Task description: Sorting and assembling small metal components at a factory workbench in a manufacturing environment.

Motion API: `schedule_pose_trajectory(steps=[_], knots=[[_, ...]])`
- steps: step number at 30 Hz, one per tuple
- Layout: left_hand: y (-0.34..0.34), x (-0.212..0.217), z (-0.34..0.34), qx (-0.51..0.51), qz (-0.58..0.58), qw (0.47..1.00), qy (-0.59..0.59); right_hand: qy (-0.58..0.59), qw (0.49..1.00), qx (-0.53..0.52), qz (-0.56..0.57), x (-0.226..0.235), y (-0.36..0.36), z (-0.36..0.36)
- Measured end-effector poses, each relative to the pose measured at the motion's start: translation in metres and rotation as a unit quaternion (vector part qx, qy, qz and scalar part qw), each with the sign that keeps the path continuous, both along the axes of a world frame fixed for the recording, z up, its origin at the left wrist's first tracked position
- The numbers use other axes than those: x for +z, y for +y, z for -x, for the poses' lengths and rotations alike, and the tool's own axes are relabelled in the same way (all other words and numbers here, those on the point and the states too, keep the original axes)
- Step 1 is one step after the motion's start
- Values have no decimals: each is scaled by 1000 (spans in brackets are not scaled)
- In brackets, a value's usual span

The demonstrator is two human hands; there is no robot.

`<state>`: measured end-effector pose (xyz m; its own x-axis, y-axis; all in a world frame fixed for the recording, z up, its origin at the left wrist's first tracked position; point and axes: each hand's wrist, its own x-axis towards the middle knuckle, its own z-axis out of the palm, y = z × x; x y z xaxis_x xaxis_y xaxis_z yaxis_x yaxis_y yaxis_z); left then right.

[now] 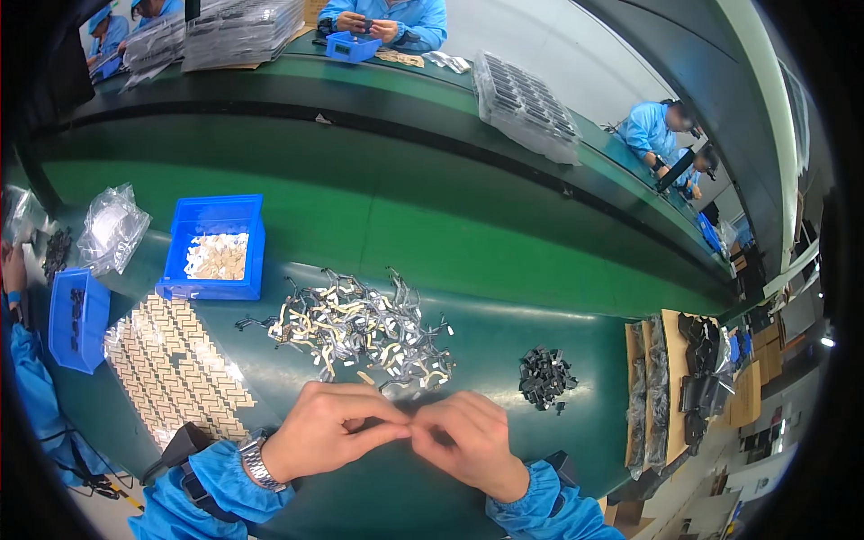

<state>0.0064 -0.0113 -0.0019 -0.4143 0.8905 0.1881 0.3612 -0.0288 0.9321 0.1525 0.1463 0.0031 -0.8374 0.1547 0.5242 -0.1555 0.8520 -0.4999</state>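
Head view: left hand (328, 427) and right hand (468, 438) meet at the near edge of the green table (405, 243), fingertips pinched together over a small part (416, 428). The part sits right between thumb and forefinger tips of both hands, mostly hidden, kind cannot be told. Both hands clenched in a pinch on it. Metal wristwatch (256, 463) on the left wrist, blue sleeves on both arms. Just beyond the fingers, a loose pile of grey and tan strips (360, 328). Right of it, a small heap of black parts (544, 376). Left, a sheet of tan pads (175, 364) in rows. Further back, a blue bin (214, 247) with pale pieces. Far side, a clear tray stack (526, 103) and another person's hands (364, 25) working.
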Motion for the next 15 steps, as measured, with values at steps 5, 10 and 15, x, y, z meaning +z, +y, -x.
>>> schedule_pose_trajectory(steps=[5, 10, 15], knots=[[-1, -2, -2, 20, -2, 1000, 15, -5, 1000, -6, -3, 1, -1, 0], [-1, 1, -1, 27, -3, 999, 31, -6, 1000, -10, 6, 1, -2, 1], [0, 0, 0, 21, 3, 1000, 15, 1, 1000, -5, 16, -2, -2, 3]])
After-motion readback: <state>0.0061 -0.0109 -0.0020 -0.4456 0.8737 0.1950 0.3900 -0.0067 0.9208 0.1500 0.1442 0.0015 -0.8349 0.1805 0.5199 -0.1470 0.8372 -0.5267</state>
